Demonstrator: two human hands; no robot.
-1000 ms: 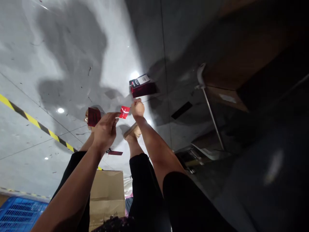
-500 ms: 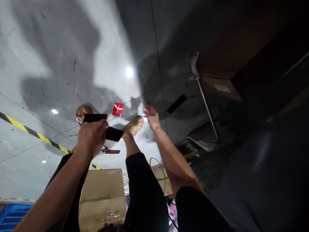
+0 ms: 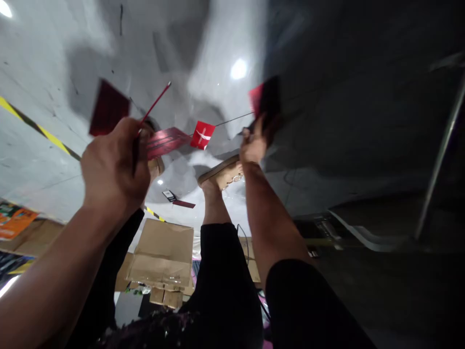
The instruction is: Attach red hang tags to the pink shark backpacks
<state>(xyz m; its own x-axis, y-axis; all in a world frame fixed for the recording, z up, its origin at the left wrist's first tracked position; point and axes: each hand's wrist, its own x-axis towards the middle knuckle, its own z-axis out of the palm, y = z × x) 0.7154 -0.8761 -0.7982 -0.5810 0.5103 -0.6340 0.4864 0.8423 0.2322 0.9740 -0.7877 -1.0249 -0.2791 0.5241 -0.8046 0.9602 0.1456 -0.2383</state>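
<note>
A small, bright red tag [image 3: 202, 135], marked in white across its face, hangs between my two hands above a pale gray floor [image 3: 218, 58], tilted and crisp against the glare. A thin string [image 3: 234, 118] runs from it toward the dark card [image 3: 271, 97] at my right hand [image 3: 255, 145]; that card shows a red patch on one side and is blurred.

My left hand [image 3: 112, 162] is curled tight, fingers closed on a glossy pinkish-red card [image 3: 167, 140] with darker streaks. A slim red strip [image 3: 156, 102] juts above the knuckles, and a blurred dark red card [image 3: 109, 107] shows just beyond them. My right hand's fingers are partly bent at the dark card's lower edge; blur leaves it unclear how firmly they close on it.

Half a second earlier, my left hand had two near-black cards and no card showed at my right. The string now shows clearly, and the pinkish-red card catches the light.

Below, a sandaled foot [image 3: 222, 175] rests on the floor. A flat red card [image 3: 184, 204] lies beside a black-and-white label [image 3: 169, 195], near an open cardboard box [image 3: 163, 247]. Yellow-and-black tape [image 3: 51, 136] crosses at left.
</note>
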